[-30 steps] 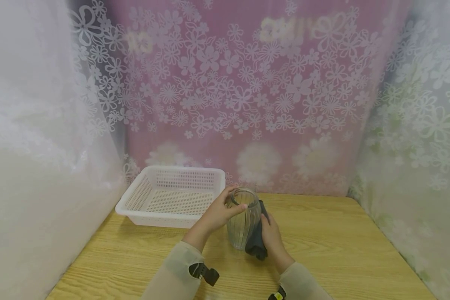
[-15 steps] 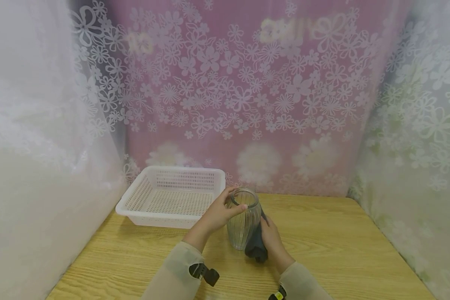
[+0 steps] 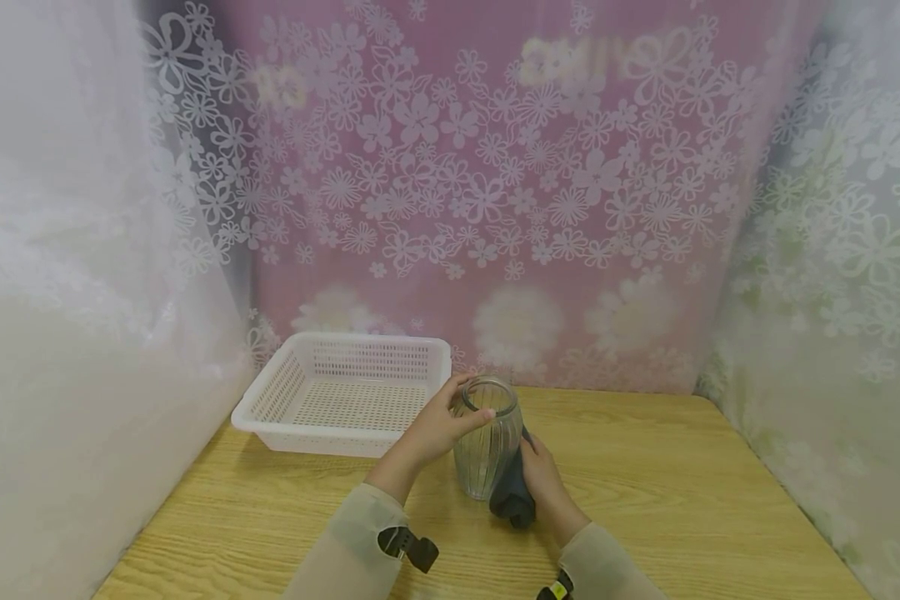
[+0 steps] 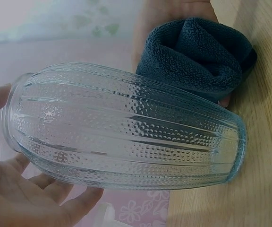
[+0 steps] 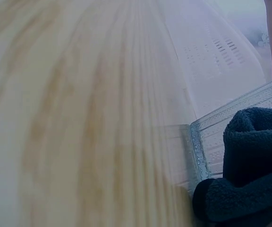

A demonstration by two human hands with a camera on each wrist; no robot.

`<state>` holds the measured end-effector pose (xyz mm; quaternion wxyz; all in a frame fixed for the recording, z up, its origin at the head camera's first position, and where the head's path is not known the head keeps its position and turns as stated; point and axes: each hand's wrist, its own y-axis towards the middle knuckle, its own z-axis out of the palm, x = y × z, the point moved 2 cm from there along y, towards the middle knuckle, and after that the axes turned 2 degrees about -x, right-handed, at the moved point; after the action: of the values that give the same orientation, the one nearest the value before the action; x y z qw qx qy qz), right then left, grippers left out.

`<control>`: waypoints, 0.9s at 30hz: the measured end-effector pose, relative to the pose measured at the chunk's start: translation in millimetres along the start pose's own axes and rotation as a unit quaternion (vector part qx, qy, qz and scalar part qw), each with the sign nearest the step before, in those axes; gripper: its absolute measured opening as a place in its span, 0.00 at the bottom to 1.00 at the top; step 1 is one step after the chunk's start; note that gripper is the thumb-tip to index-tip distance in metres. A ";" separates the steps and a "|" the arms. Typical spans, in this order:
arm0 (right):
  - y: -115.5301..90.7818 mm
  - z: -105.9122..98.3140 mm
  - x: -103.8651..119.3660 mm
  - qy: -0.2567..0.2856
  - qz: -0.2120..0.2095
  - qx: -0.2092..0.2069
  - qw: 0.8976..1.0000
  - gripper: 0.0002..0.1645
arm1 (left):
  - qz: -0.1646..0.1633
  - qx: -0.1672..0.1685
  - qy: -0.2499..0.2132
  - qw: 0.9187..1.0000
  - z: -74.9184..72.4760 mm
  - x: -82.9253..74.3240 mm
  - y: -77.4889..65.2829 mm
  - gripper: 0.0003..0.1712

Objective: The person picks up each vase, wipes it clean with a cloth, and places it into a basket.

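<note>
A clear ribbed glass vase stands upright on the wooden table. My left hand grips it near the mouth, thumb on the near side of the rim and fingers round the far left side. In the left wrist view the dimpled glass of the vase fills the middle. My right hand holds a bunched dark blue-grey towel against the vase's right side. The towel's folds hide most of the right fingers. In the right wrist view the towel lies against the glass near its base.
A white perforated plastic basket sits on the table to the left, close behind the left hand. A pink floral curtain hangs along the back, with pale sheets on both sides.
My right hand has slid the towel slightly down the vase's side, and its upper end now shows less above the fingers. The left hand and vase have stayed in place.
</note>
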<state>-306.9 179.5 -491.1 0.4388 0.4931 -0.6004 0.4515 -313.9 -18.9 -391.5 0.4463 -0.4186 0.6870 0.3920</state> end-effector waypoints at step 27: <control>0.8 -7.4 7.3 0.008 0.011 0.008 1.000 0.33 | -0.001 0.000 0.004 1.000 0.4 4.4 2.6 0.43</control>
<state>-308.0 185.4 -482.5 0.4345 0.4867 -0.5983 0.4652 -317.2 -18.6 -395.3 0.4434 -0.4209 0.6886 0.3900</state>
